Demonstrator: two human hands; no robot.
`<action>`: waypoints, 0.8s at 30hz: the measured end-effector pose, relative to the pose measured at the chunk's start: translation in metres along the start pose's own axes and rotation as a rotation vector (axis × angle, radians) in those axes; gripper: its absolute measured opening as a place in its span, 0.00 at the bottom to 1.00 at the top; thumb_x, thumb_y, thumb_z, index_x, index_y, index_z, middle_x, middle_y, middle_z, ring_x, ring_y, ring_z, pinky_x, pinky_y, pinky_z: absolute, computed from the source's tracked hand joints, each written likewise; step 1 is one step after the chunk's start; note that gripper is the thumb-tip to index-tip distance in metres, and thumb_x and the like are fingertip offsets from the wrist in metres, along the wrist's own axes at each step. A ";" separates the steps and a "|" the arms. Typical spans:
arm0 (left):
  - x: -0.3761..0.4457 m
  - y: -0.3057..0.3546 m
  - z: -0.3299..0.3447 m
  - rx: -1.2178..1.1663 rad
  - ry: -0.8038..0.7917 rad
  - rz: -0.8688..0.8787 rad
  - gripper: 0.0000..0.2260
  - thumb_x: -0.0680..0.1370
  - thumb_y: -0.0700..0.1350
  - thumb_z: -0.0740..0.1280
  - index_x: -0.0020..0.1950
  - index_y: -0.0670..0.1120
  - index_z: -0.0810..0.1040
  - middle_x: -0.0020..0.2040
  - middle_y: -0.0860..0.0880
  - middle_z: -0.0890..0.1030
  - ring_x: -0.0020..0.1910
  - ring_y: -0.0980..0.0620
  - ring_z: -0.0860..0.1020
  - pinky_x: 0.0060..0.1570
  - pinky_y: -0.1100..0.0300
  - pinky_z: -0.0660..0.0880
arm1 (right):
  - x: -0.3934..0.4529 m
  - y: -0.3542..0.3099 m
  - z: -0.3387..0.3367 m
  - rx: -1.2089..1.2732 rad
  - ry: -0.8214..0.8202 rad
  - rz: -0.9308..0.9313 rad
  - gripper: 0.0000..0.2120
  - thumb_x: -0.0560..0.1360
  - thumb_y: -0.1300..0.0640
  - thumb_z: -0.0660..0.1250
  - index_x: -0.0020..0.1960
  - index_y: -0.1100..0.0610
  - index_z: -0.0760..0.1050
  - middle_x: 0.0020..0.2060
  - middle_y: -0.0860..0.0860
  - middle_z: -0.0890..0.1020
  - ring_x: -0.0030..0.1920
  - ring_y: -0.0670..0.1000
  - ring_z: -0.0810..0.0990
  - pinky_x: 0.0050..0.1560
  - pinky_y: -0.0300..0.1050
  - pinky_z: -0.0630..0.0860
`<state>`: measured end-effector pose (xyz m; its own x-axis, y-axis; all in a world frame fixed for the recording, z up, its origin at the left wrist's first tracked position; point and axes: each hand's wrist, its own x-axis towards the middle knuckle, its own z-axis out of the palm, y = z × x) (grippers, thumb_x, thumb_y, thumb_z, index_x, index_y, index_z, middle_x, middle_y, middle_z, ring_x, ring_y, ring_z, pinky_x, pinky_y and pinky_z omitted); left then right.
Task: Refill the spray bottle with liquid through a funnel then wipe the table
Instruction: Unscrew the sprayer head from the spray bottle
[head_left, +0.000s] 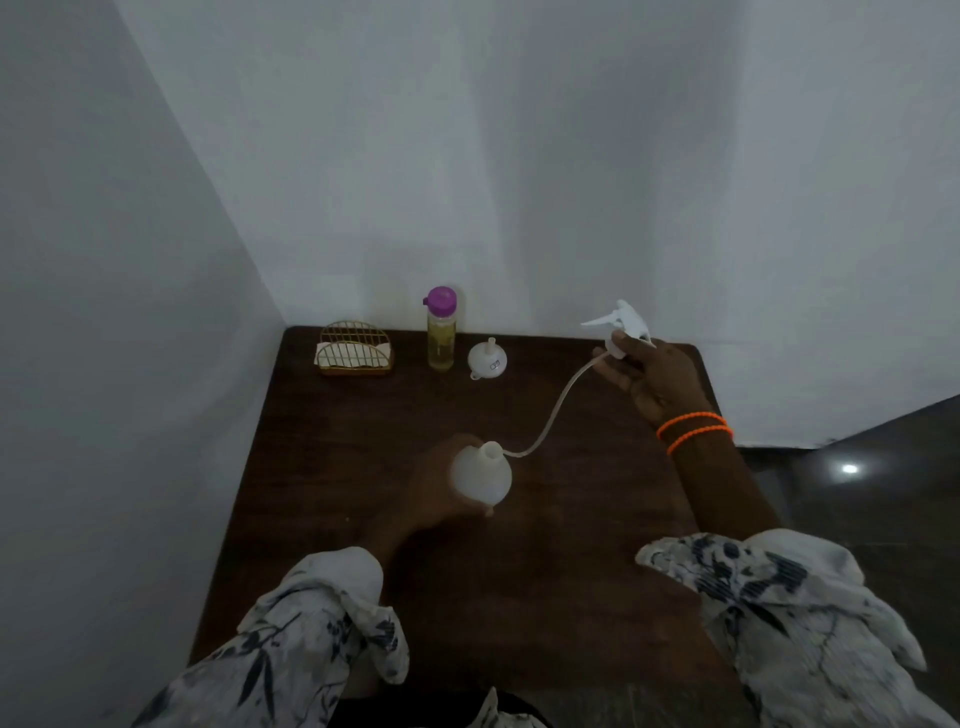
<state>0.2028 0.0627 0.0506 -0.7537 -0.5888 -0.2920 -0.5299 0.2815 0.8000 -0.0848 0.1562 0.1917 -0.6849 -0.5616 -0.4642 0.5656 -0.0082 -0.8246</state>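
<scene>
A dim corner with a dark wooden table

Two plain pale walls (519, 156) meet in a corner behind the table (545, 545), whose brown top fills the lower middle of the view and sits close against both. To the right, a dark glossy floor (883, 493) shows a small bright reflection of a light (850, 468). The room is dim, with soft shadows across the walls.
</scene>
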 end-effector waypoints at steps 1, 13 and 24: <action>0.002 -0.002 0.001 -0.010 0.010 -0.003 0.41 0.57 0.59 0.84 0.60 0.76 0.64 0.61 0.66 0.72 0.63 0.59 0.72 0.65 0.53 0.73 | 0.003 0.004 -0.001 0.009 0.006 0.030 0.18 0.76 0.66 0.71 0.64 0.68 0.74 0.58 0.66 0.81 0.52 0.61 0.85 0.46 0.52 0.85; 0.035 -0.029 0.007 -0.096 0.085 -0.129 0.43 0.60 0.49 0.85 0.72 0.55 0.69 0.69 0.54 0.73 0.65 0.57 0.70 0.63 0.57 0.69 | 0.044 0.057 -0.023 0.171 0.016 0.248 0.16 0.77 0.66 0.69 0.64 0.66 0.75 0.55 0.63 0.82 0.50 0.58 0.87 0.47 0.50 0.84; 0.070 -0.040 0.017 -0.078 0.099 -0.113 0.46 0.61 0.51 0.85 0.74 0.51 0.68 0.73 0.53 0.71 0.72 0.53 0.69 0.72 0.49 0.67 | 0.095 0.130 -0.025 -0.212 -0.050 0.511 0.20 0.77 0.66 0.69 0.68 0.64 0.72 0.58 0.63 0.81 0.51 0.59 0.85 0.42 0.52 0.84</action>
<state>0.1648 0.0226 -0.0108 -0.6468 -0.6864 -0.3324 -0.5746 0.1521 0.8042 -0.0879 0.1220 0.0324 -0.3225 -0.4891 -0.8104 0.7119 0.4390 -0.5482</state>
